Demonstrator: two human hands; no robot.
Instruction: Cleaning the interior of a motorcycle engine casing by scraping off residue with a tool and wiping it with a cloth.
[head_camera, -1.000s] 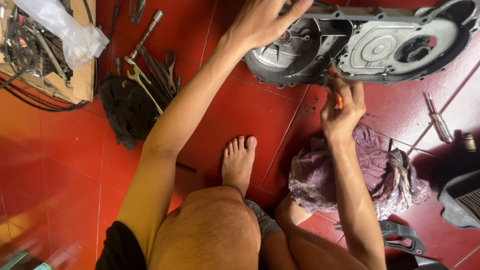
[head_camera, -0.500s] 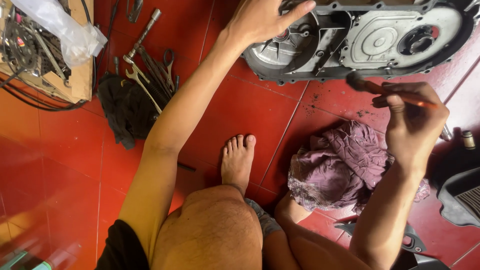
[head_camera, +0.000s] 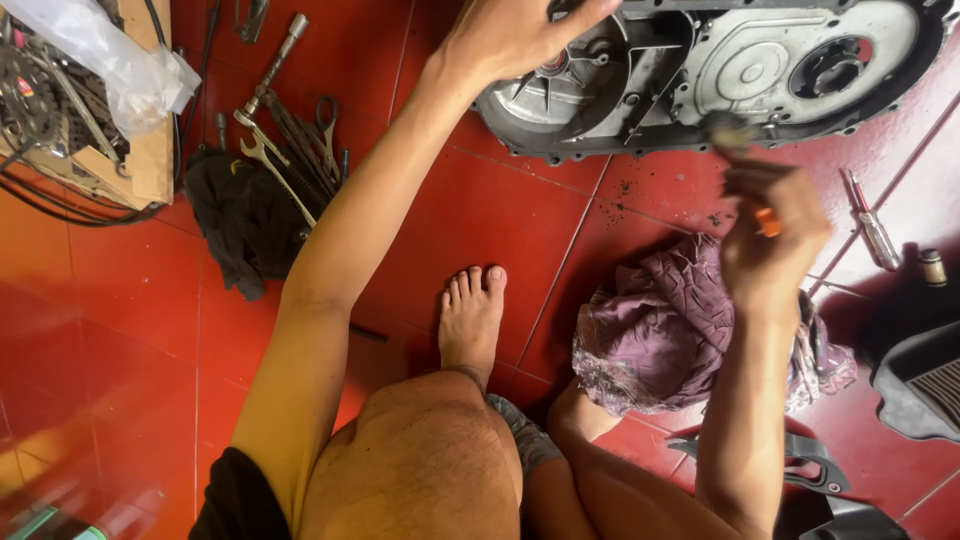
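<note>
Both hands are busy over a grey metal engine cover (head_camera: 720, 75) lying on the red tiled floor (head_camera: 470, 210). Up top, the left hand (head_camera: 520, 35) lies flat on the cover's left end, fingers spread and loose, gripping nothing. Lower down, the right hand (head_camera: 770, 235) is curled tight around a brush with an orange handle (head_camera: 745, 170), its blurred bristles right at the cover's lower edge. Just beneath that hand sits a crumpled purple rag (head_camera: 660, 330). Off to the left, spanners (head_camera: 285, 140) rest on a black cloth (head_camera: 240, 220).
</note>
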